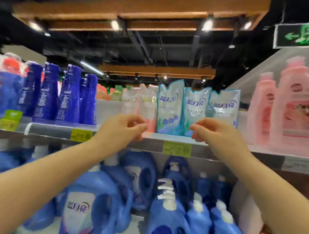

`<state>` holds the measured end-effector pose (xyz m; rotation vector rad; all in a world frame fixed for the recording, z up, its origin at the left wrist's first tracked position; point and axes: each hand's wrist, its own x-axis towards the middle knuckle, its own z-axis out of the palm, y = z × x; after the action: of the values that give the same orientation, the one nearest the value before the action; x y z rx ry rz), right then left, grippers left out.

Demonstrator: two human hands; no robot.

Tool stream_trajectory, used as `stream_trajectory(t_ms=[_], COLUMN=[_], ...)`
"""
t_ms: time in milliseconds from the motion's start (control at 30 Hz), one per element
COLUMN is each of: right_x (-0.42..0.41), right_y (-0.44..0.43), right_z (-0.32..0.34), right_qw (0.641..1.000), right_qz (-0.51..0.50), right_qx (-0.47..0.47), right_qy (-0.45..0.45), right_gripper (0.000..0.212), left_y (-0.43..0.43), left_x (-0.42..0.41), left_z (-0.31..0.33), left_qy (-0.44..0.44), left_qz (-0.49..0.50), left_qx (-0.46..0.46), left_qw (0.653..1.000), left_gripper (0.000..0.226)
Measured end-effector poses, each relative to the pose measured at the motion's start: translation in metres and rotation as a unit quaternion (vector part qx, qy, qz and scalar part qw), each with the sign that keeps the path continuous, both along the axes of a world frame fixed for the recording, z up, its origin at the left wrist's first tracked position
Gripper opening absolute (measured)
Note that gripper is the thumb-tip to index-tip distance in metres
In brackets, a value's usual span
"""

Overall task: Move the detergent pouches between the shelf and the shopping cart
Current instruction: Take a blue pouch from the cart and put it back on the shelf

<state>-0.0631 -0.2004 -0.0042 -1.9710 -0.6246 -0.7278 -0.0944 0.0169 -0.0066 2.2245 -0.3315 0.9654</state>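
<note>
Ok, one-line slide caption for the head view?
Left hand and right hand, fingers loosely curled, reach toward upright blue detergent pouches on the shelf.

Supermarket aisle: stocked shelf [152, 136], price tags [177, 149], detergent bottles [169, 220].

Dark blue bottles [69, 98] stand upper left beside red-capped ones [9, 78], pink jugs [298, 112] stand upper right, blue jugs [169, 220] crowd the row below, yellow price tags [177, 149] line the edge between, and a green exit sign [304, 35] hangs near wooden beams [141, 7] overhead.
</note>
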Motion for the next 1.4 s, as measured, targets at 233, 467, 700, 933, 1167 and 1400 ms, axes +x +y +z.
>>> stream_trajectory(t_ms=[233,467,700,933,1167,1400], right_x=[0.124,0.238,0.310,0.350,0.353,0.315], right_y=[0.031,0.052,0.061,0.082,0.083,0.054], right_z=[0.077,0.113,0.110,0.090,0.083,0.091], right_qw=[0.979,0.972,0.974,0.963,0.973,0.979], right_qz=[-0.078,-0.154,-0.091,-0.062,-0.132,-0.131], right_qx=[-0.183,-0.163,-0.026,0.073,0.092,0.094], right_qy=[-0.046,0.072,0.208,0.252,0.166,0.123], right_gripper=[0.021,0.075,0.068,0.040,0.047,0.031], left_y=[0.039,0.059,0.049,0.028,0.027,0.017], left_x=[0.113,0.212,0.291,0.356,0.374,0.362], left_z=[0.054,0.069,0.083,0.077,0.069,0.081], left_qy=[0.038,0.145,0.177,0.181,0.166,0.217], left_qz=[0.083,0.118,0.017,-0.153,-0.176,-0.231], left_qx=[0.050,0.073,0.060,-0.077,-0.157,-0.183], left_qw=[0.995,0.980,0.982,0.968,0.957,0.930], left_gripper=[0.006,0.045,0.064,0.068,0.072,0.066])
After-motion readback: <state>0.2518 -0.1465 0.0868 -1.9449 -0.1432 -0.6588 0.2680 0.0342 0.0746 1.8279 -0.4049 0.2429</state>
